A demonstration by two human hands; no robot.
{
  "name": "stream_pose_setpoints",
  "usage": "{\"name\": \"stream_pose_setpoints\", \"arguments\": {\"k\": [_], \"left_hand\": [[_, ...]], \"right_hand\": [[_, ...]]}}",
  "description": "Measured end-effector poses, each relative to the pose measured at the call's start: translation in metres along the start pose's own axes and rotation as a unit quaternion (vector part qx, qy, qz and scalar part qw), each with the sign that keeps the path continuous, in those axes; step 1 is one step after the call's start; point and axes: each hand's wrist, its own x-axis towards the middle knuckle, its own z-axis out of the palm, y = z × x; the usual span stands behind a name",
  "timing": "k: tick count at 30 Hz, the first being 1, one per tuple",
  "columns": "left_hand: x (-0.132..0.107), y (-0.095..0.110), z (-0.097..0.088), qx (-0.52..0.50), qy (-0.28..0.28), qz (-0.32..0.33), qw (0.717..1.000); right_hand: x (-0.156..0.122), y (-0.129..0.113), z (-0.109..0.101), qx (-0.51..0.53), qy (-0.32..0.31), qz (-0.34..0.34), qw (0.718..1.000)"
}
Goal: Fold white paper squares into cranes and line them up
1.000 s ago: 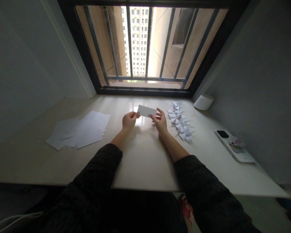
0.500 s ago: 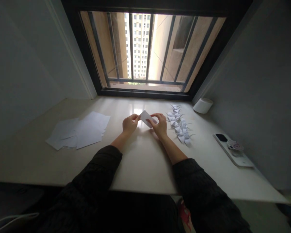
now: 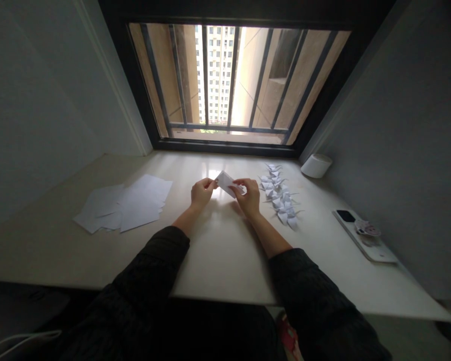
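A small piece of folded white paper (image 3: 225, 183) is held up between my two hands, above the pale windowsill counter (image 3: 218, 260). My left hand (image 3: 203, 192) pinches its left corner between thumb and fingers. On the opposite side, my right hand (image 3: 248, 195) grips the paper, with the thumb in front and the fingers over its upper edge. Just right of that hand stand several folded paper cranes (image 3: 280, 193), clustered in a rough column. My fingers hide parts of the paper's edges.
Loose white paper sheets (image 3: 139, 203) lie spread on the left of the counter. At the right are a white roll-like object (image 3: 316, 166) and a white phone (image 3: 364, 236) with a round grip on its back. A barred window (image 3: 229, 85) closes the far side.
The right fingers have shifted slightly on the folded paper, and its front face looks a little different. Otherwise the whole view has moved only slightly.
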Motion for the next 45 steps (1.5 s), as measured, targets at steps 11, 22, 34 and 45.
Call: {"name": "stream_pose_setpoints", "arguments": {"k": [11,22,34,45], "left_hand": [[0.01,0.003,-0.001,-0.297,-0.112,-0.045,0.947],[0.004,-0.004,0.006,-0.315,-0.192,-0.063,0.927],[0.003,0.001,0.001,-0.29,-0.125,-0.119,0.941],[0.004,-0.001,0.003,-0.261,-0.033,-0.124,0.957]], "right_hand": [[0.006,0.007,0.012,0.397,-0.059,0.308,0.862],[0.01,0.014,0.016,0.443,-0.066,0.35,0.823],[0.013,0.028,0.012,0.41,0.056,0.382,0.826],[0.007,0.003,0.011,0.449,-0.082,0.306,0.835]]}}
